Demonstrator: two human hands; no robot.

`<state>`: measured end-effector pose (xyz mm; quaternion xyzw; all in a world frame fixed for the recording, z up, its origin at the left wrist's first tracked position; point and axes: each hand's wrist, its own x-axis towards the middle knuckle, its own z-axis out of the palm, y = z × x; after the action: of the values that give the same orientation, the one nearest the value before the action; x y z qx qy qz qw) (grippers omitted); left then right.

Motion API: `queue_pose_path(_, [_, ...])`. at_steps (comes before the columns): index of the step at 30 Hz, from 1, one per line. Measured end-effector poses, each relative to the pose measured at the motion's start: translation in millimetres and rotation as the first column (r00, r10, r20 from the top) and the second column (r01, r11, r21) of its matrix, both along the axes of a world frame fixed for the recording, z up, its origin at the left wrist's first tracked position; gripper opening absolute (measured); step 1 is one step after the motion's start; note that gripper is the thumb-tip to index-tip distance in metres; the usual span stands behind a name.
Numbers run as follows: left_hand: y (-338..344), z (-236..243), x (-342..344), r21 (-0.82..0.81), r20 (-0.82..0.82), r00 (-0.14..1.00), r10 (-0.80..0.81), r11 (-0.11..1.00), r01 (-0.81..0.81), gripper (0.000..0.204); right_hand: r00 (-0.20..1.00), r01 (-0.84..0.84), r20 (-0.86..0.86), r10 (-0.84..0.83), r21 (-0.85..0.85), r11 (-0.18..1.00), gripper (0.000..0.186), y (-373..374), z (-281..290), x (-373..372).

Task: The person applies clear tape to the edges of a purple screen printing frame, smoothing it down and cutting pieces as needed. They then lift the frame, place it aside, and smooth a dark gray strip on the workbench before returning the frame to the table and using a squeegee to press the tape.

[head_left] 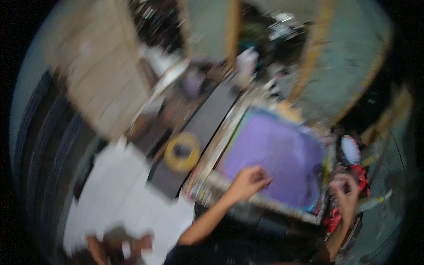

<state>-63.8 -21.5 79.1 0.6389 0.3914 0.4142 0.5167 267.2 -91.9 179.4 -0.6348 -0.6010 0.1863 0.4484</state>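
The picture is smeared by motion. My left hand (249,183) is over the near left part of a purple sheet (276,154), its fingers curled in. My right hand (346,190) is raised beyond the sheet's right side, with thumb and fingers bent toward each other. Whatever either hand may hold is too blurred to make out. The purple sheet lies on top of a stack of other sheets, with green and blue edges showing around it. A yellow ring-shaped roll (182,152), probably tape, lies left of the stack on a dark grey board (207,117).
A large white sheet (132,190) spreads at the left, with blurred brown shapes (121,240) at its near edge. Right of the stack are red items (360,179) and a pale oval object (351,149). Pale green panels with wooden edges (349,57) stand at the back.
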Motion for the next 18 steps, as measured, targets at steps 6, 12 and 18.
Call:
queue_pose_path(6, [87.9, -10.1, 35.2, -0.035, -0.182, 0.98, -0.076, 0.997, 0.071, 0.022, 0.994, 0.096, -0.047, -0.1, -0.084, 0.992, 0.014, 32.6, -69.1, 52.2])
queue_pose_path(12, [212.1, -28.5, 86.4, 0.242, -0.298, 0.954, -0.043, 0.963, 0.12, 0.017, 0.973, -0.047, -0.231, 0.027, -0.081, 0.996, 0.013, 136.8, -108.5, 110.7])
queue_pose_path(18, [303.6, -78.3, 115.7, 0.266, -0.321, 0.947, -0.026, 0.957, 0.117, 0.017, 0.976, -0.065, -0.213, 0.04, -0.111, 0.992, 0.025, 225.9, -146.4, 146.5])
